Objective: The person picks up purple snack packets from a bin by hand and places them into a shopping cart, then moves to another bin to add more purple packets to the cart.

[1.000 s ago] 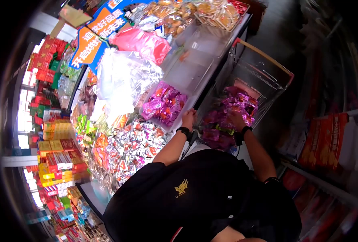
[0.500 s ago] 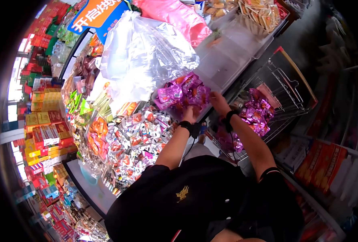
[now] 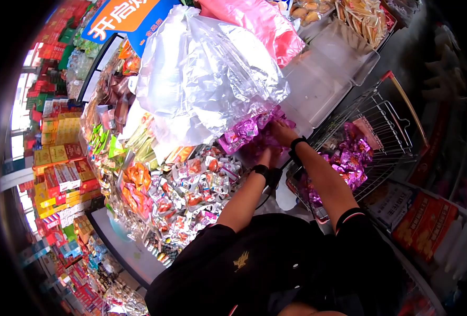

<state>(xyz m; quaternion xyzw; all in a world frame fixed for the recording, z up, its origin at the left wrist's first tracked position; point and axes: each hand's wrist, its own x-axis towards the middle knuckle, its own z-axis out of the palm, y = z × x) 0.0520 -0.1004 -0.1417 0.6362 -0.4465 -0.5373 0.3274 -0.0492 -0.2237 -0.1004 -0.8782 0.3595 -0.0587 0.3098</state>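
Observation:
Purple shiny packets [image 3: 242, 131] lie in a heap at the near edge of a large clear plastic bag [image 3: 202, 73]. My left hand [image 3: 267, 157] is at the near side of the heap, its fingers hidden among the packets. My right hand [image 3: 283, 132] rests on the heap's right part with its fingers curled down; what it grips, if anything, is hidden. More purple packets [image 3: 352, 158] lie in a wire shopping cart [image 3: 388, 126] to the right of my right forearm.
White and red wrapped sweets [image 3: 191, 184] fill the display left of my left arm. Beyond my hands are an open clear bin [image 3: 317, 89] and a pink bag [image 3: 259, 26]. Stacked boxes [image 3: 65, 174] stand far left; a red sign [image 3: 425, 224] is at the right.
Both hands have moved in toward the purple heap, and my right hand now lies over it. The clear bag reaches further over the packets. The whole view has shifted slightly.

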